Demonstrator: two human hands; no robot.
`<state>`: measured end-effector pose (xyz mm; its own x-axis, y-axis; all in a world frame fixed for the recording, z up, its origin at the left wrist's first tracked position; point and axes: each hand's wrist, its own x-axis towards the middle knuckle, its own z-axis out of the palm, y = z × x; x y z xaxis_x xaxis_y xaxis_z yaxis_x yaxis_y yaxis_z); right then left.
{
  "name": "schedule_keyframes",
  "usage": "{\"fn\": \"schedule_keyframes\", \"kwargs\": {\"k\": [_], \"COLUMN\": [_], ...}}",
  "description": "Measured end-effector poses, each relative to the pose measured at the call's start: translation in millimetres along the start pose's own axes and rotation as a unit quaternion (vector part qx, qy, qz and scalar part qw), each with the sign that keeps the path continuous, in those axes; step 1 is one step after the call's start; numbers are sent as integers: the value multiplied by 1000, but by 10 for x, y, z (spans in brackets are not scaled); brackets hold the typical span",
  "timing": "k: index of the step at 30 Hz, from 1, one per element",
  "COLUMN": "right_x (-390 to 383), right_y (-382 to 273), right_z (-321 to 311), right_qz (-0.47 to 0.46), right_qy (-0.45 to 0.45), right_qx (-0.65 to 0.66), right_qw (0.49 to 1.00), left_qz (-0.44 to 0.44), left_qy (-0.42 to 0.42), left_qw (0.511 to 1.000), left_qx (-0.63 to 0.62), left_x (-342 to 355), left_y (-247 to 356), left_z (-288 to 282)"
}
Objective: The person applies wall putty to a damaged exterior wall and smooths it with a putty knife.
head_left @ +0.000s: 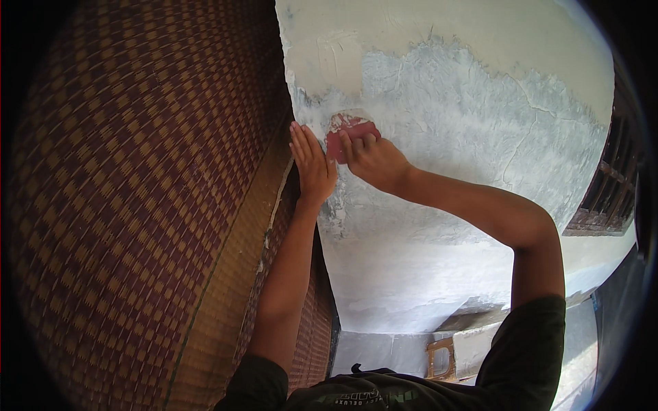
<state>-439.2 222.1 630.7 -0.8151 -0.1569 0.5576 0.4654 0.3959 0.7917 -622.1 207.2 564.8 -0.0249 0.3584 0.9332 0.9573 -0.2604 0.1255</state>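
In my right hand (378, 163) is a red, flat putty spreader (335, 146), gripped with the thumb and curled fingers. Its face lies against the plastered wall (445, 103), and pale putty is smeared along its upper edge. My left hand (314, 166) rests at the wall's left edge, just beside the spreader, with its fingers stretched upward and holding nothing. Around both hands the surface is patchy, with white and grey putty, ridges and a crack to the right. A smoother cream layer covers the upper part.
A woven brown-and-tan mat panel (151, 157) fills the left side, close to my left arm. Dark window bars (608, 188) show at the right. Below, a brown chair (440, 359) stands on the pale floor (384, 349).
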Motion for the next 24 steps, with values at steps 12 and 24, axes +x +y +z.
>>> {"fn": "schedule_keyframes", "kwargs": {"k": [12,24], "right_x": [462,694], "right_y": [480,862], "right_z": [-49,-307], "right_qz": [48,86], "right_qy": [20,32], "right_qx": [-54,-41], "right_qw": [997,995], "left_qz": [-32,-31], "left_qy": [-17,-17], "left_qw": [999,999], "left_qx": [3,4], "left_x": [20,18], "left_y": [-6,73], "left_z": [-27,41]}}
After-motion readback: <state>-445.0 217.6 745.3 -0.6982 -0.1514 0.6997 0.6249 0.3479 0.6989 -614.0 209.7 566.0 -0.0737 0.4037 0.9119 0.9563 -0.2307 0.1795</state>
